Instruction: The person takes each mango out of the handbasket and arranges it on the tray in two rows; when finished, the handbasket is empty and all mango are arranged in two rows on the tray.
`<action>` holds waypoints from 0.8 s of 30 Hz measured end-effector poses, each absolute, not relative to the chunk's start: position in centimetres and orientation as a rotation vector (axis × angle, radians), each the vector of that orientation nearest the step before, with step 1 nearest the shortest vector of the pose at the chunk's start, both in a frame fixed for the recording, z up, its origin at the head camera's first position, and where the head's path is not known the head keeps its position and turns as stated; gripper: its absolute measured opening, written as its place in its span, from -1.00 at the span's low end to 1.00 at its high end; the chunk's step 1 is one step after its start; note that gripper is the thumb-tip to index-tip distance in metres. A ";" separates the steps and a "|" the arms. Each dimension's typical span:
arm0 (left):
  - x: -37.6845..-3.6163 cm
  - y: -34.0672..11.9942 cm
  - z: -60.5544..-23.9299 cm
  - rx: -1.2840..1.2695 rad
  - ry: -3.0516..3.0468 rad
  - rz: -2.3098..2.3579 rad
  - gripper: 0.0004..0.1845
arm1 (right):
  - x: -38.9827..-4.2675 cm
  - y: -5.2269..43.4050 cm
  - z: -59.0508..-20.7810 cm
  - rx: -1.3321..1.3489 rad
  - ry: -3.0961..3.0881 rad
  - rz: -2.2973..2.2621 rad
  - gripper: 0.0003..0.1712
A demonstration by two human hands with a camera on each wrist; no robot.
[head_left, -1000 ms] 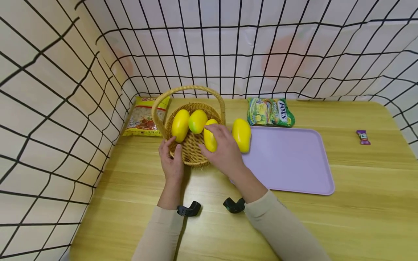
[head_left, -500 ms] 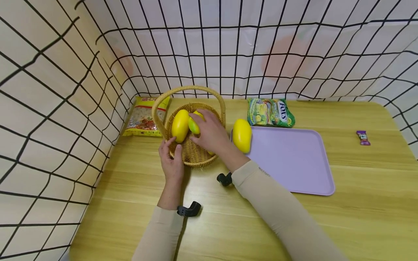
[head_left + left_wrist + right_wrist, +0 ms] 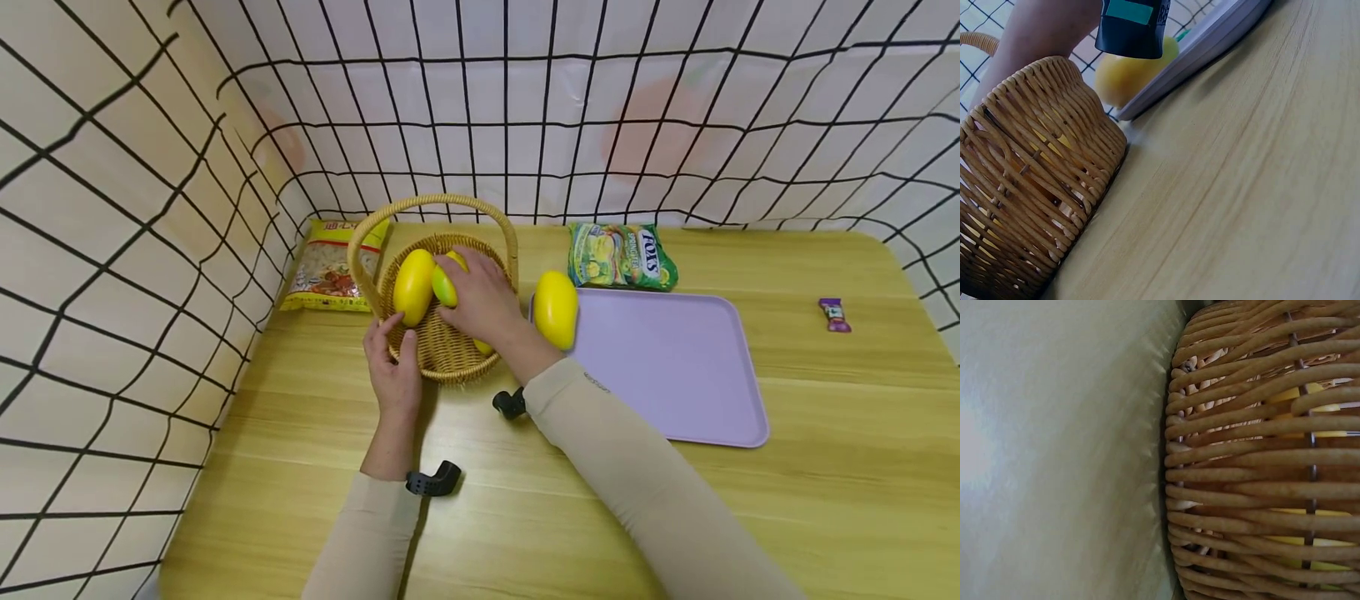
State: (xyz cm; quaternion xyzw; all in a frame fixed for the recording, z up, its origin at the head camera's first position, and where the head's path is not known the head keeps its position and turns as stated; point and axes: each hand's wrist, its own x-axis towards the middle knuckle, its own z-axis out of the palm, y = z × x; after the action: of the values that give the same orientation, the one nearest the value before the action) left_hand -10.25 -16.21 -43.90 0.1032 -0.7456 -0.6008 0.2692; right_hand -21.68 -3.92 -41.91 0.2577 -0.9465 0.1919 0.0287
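Readable writing: the green sweet bag [image 3: 621, 257] at the back of the counter [image 3: 825, 467] carries the brand "FOX'S" in white letters; the smaller print cannot be read. The yellow snack packet [image 3: 330, 268] to the left of the basket has red print too small to read. The small purple wrapper [image 3: 834, 315] near the right edge shows no legible text.

The wicker basket [image 3: 444, 354] stands upright on the counter, its arched handle [image 3: 431, 202] spanning left to right. Inside it lie three mangoes. The left mango [image 3: 413, 287] has its long axis running front to back, leaning slightly right at the far end. The green-tinted mango [image 3: 445, 285] lies just beside it, touching, largely covered by the right hand. Of the third mango [image 3: 483, 347] only a yellow tip shows under the right wrist; its axis cannot be told.

The right hand [image 3: 480, 296] lies inside the basket, fingers spread and lightly bent over the green-tinted mango. The left hand [image 3: 395, 371] holds the near rim of the basket, thumb and fingers curled against the weave.

A fourth mango [image 3: 556, 309] lies on the left edge of the lilac tray [image 3: 675, 375], just right of the basket, long axis front to back. The left wrist view shows this mango [image 3: 1124, 76] behind the basket wall [image 3: 1029, 181].
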 end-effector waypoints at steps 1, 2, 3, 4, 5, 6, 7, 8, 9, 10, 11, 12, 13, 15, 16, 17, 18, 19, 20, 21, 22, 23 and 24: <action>-10.2 -16.2 -43.9 0.278 -2.008 -1.622 -0.68 | -21.7 -3.9 -41.9 0.792 -2.925 0.590 -0.11; -10.2 -16.2 -43.9 0.277 -2.007 -1.625 -0.68 | -21.7 -3.9 -41.9 0.790 -2.933 0.587 -0.12; -10.2 -16.2 -43.9 0.276 -2.007 -1.624 -0.68 | -21.7 -3.9 -41.9 0.787 -2.937 0.583 -0.12; -10.2 -16.2 -43.9 0.274 -2.006 -1.624 -0.68 | -21.7 -3.9 -41.9 0.786 -2.940 0.577 -0.12; -10.3 -16.2 -43.9 0.269 -2.005 -1.623 -0.68 | -21.7 -4.0 -41.9 0.786 -2.942 0.572 -0.11; -10.2 -16.2 -44.0 0.265 -2.002 -1.624 -0.68 | -21.7 -4.0 -41.9 0.785 -2.943 0.565 -0.11; -10.3 -16.2 -44.0 0.260 -1.998 -1.627 -0.68 | -21.7 -4.0 -41.9 0.786 -2.943 0.564 -0.11; -10.3 -16.3 -44.0 0.255 -1.995 -1.628 -0.68 | -21.7 -4.0 -41.9 0.786 -2.942 0.561 -0.11; -10.3 -16.3 -44.0 0.251 -1.995 -1.628 -0.68 | -21.8 -4.0 -41.9 0.785 -2.941 0.555 -0.11; -10.3 -16.3 -44.0 0.251 -1.996 -1.630 -0.68 | -21.8 -4.0 -42.0 0.786 -2.940 0.553 -0.12; -10.3 -16.3 -44.0 0.252 -1.998 -1.631 -0.68 | -21.8 -4.0 -42.0 0.786 -2.940 0.553 -0.12; -10.2 -16.2 -43.9 0.257 -2.002 -1.632 -0.68 | -21.8 -4.0 -42.0 0.788 -2.939 0.553 -0.13; -10.2 -16.2 -43.9 0.261 -2.006 -1.631 -0.68 | -21.8 -4.0 -42.0 0.791 -2.938 0.554 -0.14; -10.2 -16.2 -43.9 0.271 -2.014 -1.630 -0.68 | -21.8 -4.0 -42.1 0.796 -2.937 0.548 -0.16; -10.2 -16.3 -43.9 0.274 -2.019 -1.630 -0.67 | -21.8 -4.0 -42.1 0.798 -2.934 0.546 -0.17; -10.2 -16.3 -43.9 0.274 -2.020 -1.630 -0.67 | -21.8 -4.0 -42.1 0.799 -2.932 0.545 -0.17; -10.2 -16.3 -43.9 0.272 -2.022 -1.629 -0.67 | -21.9 -4.0 -42.2 0.800 -2.930 0.542 -0.17; -10.2 -16.3 -43.9 0.271 -2.024 -1.628 -0.67 | -21.9 -4.0 -42.2 0.800 -2.930 0.542 -0.17; -10.2 -16.3 -43.9 0.270 -2.025 -1.628 -0.67 | -21.9 -4.0 -42.2 0.800 -2.930 0.544 -0.17; -10.2 -16.3 -43.9 0.270 -2.026 -1.628 -0.67 | -21.9 -4.0 -42.2 0.799 -2.929 0.546 -0.17; -10.2 -16.3 -43.9 0.268 -2.028 -1.628 -0.67 | -21.9 -4.0 -42.2 0.800 -2.929 0.546 -0.17; -10.2 -16.3 -43.9 0.267 -2.025 -1.628 -0.67 | -21.9 -4.0 -42.1 0.800 -2.930 0.550 -0.18; -10.2 -16.3 -43.9 0.267 -2.027 -1.628 -0.67 | -21.9 -4.0 -42.1 0.798 -2.928 0.557 -0.18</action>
State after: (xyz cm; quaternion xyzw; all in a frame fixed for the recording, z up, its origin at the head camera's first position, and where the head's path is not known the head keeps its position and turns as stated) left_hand -10.22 -16.33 -43.92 0.0987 -0.7487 -0.6013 0.2611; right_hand -21.86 -4.04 -42.10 0.2586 -0.9486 0.1804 0.0280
